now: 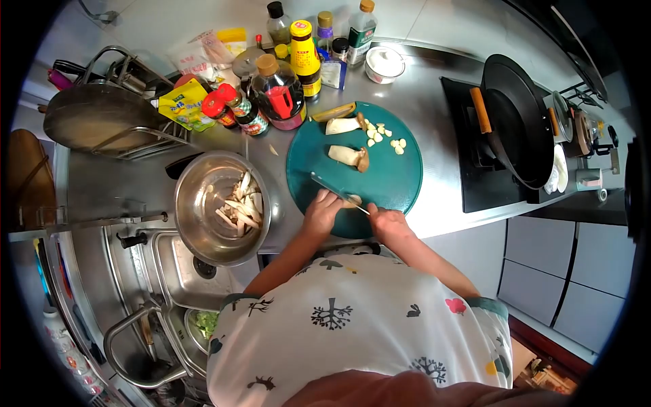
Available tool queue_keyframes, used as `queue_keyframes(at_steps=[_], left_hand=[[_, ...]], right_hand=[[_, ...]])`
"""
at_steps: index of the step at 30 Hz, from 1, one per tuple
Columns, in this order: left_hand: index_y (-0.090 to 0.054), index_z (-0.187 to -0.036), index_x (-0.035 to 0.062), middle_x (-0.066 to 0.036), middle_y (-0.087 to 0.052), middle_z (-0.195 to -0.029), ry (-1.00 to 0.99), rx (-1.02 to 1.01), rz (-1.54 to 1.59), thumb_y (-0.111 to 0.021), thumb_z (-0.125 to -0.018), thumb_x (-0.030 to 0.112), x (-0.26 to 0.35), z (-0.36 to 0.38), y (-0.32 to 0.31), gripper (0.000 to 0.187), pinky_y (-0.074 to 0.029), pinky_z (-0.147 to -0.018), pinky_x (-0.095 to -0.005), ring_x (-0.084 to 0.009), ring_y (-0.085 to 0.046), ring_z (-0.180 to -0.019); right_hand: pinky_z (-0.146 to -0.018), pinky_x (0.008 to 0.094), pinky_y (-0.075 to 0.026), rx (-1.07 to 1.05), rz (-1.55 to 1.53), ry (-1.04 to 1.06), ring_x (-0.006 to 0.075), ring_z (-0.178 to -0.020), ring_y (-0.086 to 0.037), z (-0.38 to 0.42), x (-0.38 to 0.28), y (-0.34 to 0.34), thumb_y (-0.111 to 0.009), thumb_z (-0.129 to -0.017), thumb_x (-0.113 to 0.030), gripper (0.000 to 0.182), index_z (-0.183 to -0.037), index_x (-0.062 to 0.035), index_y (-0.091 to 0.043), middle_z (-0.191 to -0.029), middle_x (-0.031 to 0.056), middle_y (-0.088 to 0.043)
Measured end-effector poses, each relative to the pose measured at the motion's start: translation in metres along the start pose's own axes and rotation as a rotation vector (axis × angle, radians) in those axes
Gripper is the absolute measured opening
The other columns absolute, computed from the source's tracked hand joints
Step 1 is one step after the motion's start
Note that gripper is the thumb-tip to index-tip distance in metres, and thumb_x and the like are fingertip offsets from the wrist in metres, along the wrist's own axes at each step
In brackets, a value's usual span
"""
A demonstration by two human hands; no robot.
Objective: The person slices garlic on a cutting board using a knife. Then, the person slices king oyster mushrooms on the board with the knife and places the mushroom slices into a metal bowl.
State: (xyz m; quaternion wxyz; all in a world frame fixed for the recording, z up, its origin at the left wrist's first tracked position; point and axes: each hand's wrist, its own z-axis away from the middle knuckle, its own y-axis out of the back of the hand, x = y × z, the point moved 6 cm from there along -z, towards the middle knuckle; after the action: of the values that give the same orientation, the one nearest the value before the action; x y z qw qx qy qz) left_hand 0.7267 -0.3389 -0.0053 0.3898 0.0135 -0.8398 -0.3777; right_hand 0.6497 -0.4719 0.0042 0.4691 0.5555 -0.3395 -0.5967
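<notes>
The right hand's (390,220) grip is clenched on a knife (337,192); the left hand (320,211) pins a mushroom piece (352,200) on the teal cutting board (393,180) at the bench's front edge. Slicing seems underway; the next stroke calls for tucked fingertips.

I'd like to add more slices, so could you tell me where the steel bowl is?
In the head view, the steel bowl sits left of the teal cutting board, beside the left hand, at the sink's edge.
</notes>
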Motion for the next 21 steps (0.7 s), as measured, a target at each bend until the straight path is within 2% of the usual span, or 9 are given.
queue_keyframes(at_steps=[3, 6, 10, 12, 15, 19, 21], left_hand=[[-0.064, -0.086, 0.0014, -0.009, -0.062, -0.099, 0.012, -0.03, -0.012, -0.057, -0.071, -0.001, -0.003, 0.003, 0.001, 0.017, -0.049, -0.08, -0.0352, -0.0279, -0.056, -0.096], [-0.063, -0.085, 0.001, -0.009, -0.062, -0.098, -0.003, -0.03, -0.018, -0.057, -0.071, -0.001, -0.006, 0.004, -0.002, 0.015, -0.05, -0.078, -0.0348, -0.0275, -0.056, -0.096], [-0.063, -0.085, 0.0006, -0.009, -0.062, -0.098, -0.004, -0.011, -0.001, -0.058, -0.071, -0.001, -0.005, 0.003, 0.0, 0.016, -0.05, -0.079, -0.0346, -0.0272, -0.056, -0.095], [-0.06, -0.084, 0.0013, -0.01, -0.06, -0.094, -0.041, 0.02, 0.008, -0.056, -0.07, 0.004, -0.003, 0.005, 0.002, 0.016, -0.049, -0.077, -0.0343, -0.0273, -0.055, -0.091], [-0.059, -0.084, 0.0015, -0.01, -0.059, -0.095, -0.05, 0.033, -0.016, -0.055, -0.07, 0.004, -0.009, 0.007, -0.003, 0.015, -0.049, -0.076, -0.0345, -0.0275, -0.055, -0.091], [-0.059, -0.083, 0.0017, -0.01, -0.059, -0.095, -0.035, -0.015, 0.001, -0.055, -0.07, 0.004, -0.01, 0.007, -0.004, 0.014, -0.049, -0.076, -0.0346, -0.0275, -0.054, -0.092], [-0.06, -0.082, 0.0024, -0.009, -0.059, -0.092, -0.048, 0.01, -0.01, -0.059, -0.068, 0.0, -0.008, 0.006, 0.0, 0.015, -0.049, -0.077, -0.0346, -0.0274, -0.055, -0.092]], right_hand=[[-0.053, 0.0408, -0.051, 0.021, 0.017, 0.005, 0.0325, -0.06, -0.064, -0.007, -0.003, -0.006, -0.054, -0.083, -0.008, 0.008, -0.086, -0.0024, -0.049, -0.065, 0.0153, -0.061], [-0.054, 0.0425, -0.051, 0.02, -0.046, -0.02, 0.0331, -0.059, -0.064, -0.002, -0.007, 0.02, -0.054, -0.086, -0.011, 0.01, -0.088, -0.002, -0.049, -0.064, 0.0144, -0.062], [-0.054, 0.0434, -0.051, -0.073, 0.06, -0.046, 0.034, -0.06, -0.064, -0.012, -0.007, 0.001, -0.054, -0.089, -0.014, 0.014, -0.088, -0.0019, -0.049, -0.065, 0.015, -0.062], [-0.055, 0.0434, -0.051, 0.002, -0.05, -0.059, 0.0343, -0.061, -0.064, -0.018, -0.011, 0.004, -0.054, -0.089, -0.013, 0.013, -0.089, -0.0014, -0.048, -0.066, 0.0162, -0.062], [-0.056, 0.0437, -0.051, -0.009, -0.079, -0.073, 0.0353, -0.062, -0.064, -0.009, -0.014, 0.02, -0.053, -0.09, -0.015, 0.014, -0.09, -0.0015, -0.048, -0.067, 0.0173, -0.063], [-0.057, 0.0447, -0.051, -0.029, -0.099, -0.127, 0.0364, -0.063, -0.064, -0.019, -0.006, -0.012, -0.053, -0.09, -0.016, 0.015, -0.089, -0.0019, -0.048, -0.065, 0.018, -0.063], [-0.057, 0.0447, -0.051, -0.022, -0.117, -0.132, 0.0364, -0.063, -0.064, -0.02, -0.01, -0.003, -0.053, -0.09, -0.016, 0.015, -0.089, -0.0019, -0.048, -0.065, 0.0183, -0.062]])
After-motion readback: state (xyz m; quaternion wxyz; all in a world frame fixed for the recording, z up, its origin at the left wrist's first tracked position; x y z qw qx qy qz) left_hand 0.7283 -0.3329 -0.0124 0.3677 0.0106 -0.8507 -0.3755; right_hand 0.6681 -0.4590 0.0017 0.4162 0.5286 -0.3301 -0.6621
